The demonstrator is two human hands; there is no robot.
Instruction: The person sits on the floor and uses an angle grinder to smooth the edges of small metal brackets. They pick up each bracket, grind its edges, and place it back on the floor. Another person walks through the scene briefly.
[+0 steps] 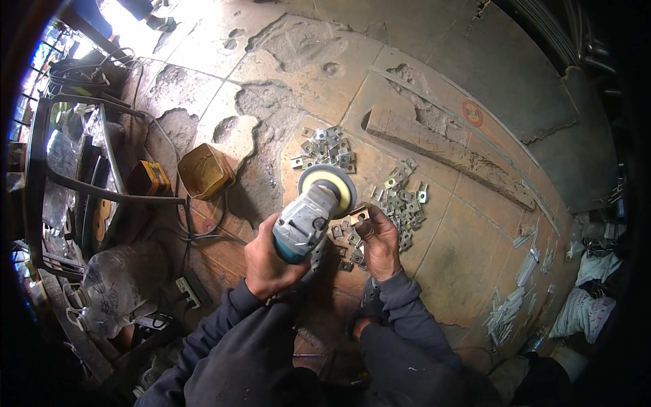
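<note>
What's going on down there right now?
A person's left hand grips a handheld grinder with a round disc. The right hand pinches a small metal piece close to the disc's edge; whether they touch, or the disc is spinning, I can't tell. More small metal pieces lie heaped on the tiled floor, near a wooden plank.

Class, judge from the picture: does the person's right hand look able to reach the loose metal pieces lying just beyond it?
Probably yes: the loose metal pieces lie close beyond the right hand, and the grinder is off to its left. The held piece may hamper grasping, though.
</note>
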